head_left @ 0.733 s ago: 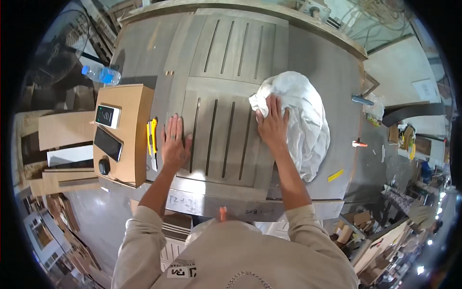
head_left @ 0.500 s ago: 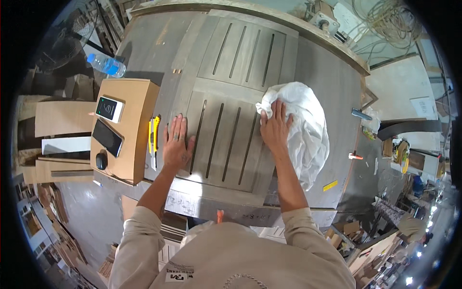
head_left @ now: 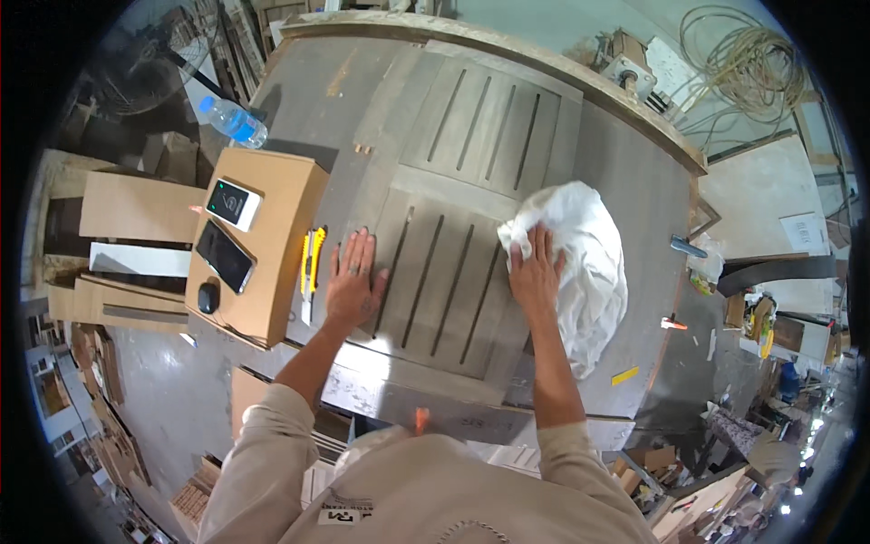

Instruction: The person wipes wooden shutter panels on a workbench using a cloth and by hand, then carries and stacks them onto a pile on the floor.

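Note:
A grey-brown wooden door panel (head_left: 424, 268) with long slots in two sections lies flat on the workbench. My left hand (head_left: 353, 288) rests palm down along the panel's left edge, fingers stretched out and holding nothing. On the right, a bunched white cloth (head_left: 589, 281) covers part of the panel's right edge. My right hand (head_left: 537, 272) lies on the cloth's left side with its fingers extended; the palm's underside is hidden. A yellow utility knife (head_left: 312, 267) lies just left of my left hand.
At the left, a cardboard box (head_left: 254, 299) carries a phone (head_left: 225, 257), a white device (head_left: 234, 203) and a black mouse (head_left: 208, 297). A water bottle (head_left: 234, 122) lies beyond it. A wooden rail (head_left: 507, 41) borders the bench's far side. A yellow strip (head_left: 624, 375) lies near right.
The whole view has shifted slightly, so the bench sits lower and farther right in the picture. Both hands keep about the same places on the panel and cloth.

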Demonstrator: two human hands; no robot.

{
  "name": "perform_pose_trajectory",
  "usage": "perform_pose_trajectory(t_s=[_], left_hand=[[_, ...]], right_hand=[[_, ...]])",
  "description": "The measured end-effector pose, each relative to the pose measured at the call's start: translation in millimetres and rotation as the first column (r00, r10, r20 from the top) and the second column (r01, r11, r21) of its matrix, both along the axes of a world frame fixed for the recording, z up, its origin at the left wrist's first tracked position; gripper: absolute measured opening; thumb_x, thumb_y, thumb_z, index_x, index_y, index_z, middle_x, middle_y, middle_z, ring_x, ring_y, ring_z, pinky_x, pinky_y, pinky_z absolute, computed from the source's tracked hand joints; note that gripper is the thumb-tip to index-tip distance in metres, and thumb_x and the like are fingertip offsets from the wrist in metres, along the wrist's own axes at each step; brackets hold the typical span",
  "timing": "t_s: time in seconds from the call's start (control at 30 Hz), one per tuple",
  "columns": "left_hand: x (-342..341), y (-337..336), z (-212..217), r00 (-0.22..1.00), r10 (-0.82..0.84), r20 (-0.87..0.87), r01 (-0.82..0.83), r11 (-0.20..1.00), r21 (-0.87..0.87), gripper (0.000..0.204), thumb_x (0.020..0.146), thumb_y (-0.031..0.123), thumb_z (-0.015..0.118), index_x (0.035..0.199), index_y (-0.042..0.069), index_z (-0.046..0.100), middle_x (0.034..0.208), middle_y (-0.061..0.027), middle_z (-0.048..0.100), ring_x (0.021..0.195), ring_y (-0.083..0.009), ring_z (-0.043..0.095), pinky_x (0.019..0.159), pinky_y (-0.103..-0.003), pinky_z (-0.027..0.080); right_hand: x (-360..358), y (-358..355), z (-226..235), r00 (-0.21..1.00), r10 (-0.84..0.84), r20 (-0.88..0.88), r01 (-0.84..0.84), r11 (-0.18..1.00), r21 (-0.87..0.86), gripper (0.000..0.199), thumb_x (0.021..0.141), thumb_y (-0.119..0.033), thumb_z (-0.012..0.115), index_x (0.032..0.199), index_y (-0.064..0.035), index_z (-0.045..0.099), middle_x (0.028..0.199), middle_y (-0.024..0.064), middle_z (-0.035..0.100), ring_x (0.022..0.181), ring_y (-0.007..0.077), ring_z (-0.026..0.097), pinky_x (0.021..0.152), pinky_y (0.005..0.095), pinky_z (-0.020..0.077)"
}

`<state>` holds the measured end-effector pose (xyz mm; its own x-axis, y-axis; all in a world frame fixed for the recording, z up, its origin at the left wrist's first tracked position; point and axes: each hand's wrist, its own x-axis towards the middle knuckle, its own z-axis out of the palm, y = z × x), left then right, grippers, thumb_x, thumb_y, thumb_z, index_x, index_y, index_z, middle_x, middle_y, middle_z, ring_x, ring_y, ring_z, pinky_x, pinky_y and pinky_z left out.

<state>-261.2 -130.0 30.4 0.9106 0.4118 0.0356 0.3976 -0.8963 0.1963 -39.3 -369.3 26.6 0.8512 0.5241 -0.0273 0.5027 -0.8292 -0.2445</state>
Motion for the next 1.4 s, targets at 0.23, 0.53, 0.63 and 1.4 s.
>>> perform_pose_trajectory(t_s=[0.23, 0.53, 0.63, 1.4], left_hand=[[12.8, 2.7, 1.1, 0.999, -0.030, 0.045, 0.029, 0.999, 0.040, 0.065, 0.092, 0.032, 0.052, 0.145, 0.004, 0.028, 0.152, -0.0117, 0.029, 0.140, -0.0285, 0.027, 0.113, -0.049, 0.020], [9.8, -3.7, 1.0, 1.000, -0.019, 0.008, 0.019, 0.999, 0.043, 0.062, 0.093, 0.032, 0.050, 0.145, 0.004, 0.029, 0.152, -0.0111, 0.028, 0.141, -0.0271, 0.026, 0.114, -0.048, 0.019], [2.5, -3.1, -4.4, 0.999, -0.034, 0.021, 0.032, 0.997, 0.065, 0.062, 0.094, 0.031, 0.049, 0.145, 0.005, 0.027, 0.152, -0.0113, 0.027, 0.141, -0.0272, 0.025, 0.114, -0.047, 0.018], [-0.3, -1.1, -21.0, 0.999, -0.037, -0.013, 0.038, 0.989, 0.141, 0.062, 0.097, 0.039, 0.038, 0.148, 0.007, 0.023, 0.156, -0.0074, 0.019, 0.143, -0.0251, 0.017, 0.116, -0.045, 0.015]], right_hand=[[33.6, 17.3, 0.7, 0.996, -0.050, 0.071, 0.051, 0.999, -0.018, 0.059, 0.099, -0.042, 0.032, 0.141, -0.0010, 0.037, 0.150, 0.0149, 0.032, 0.141, 0.0303, 0.025, 0.112, 0.0559, 0.0142], [37.6, 15.5, 0.6, 0.993, -0.103, 0.051, 0.099, 0.993, 0.071, 0.059, 0.098, -0.045, 0.033, 0.139, -0.0032, 0.040, 0.150, 0.0117, 0.033, 0.140, 0.0292, 0.027, 0.110, 0.0584, 0.0146], [35.9, 16.6, -5.2, 0.997, -0.064, 0.052, 0.062, 0.997, 0.038, 0.059, 0.098, -0.045, 0.033, 0.139, -0.0032, 0.040, 0.150, 0.0125, 0.033, 0.140, 0.0290, 0.027, 0.110, 0.0590, 0.0150], [-94.5, -210.4, -11.1, 0.972, -0.232, 0.044, 0.227, 0.969, 0.098, 0.045, 0.093, -0.032, 0.052, 0.131, -0.0073, 0.052, 0.139, 0.0120, 0.048, 0.127, 0.0285, 0.045, 0.107, 0.0443, 0.0305]])
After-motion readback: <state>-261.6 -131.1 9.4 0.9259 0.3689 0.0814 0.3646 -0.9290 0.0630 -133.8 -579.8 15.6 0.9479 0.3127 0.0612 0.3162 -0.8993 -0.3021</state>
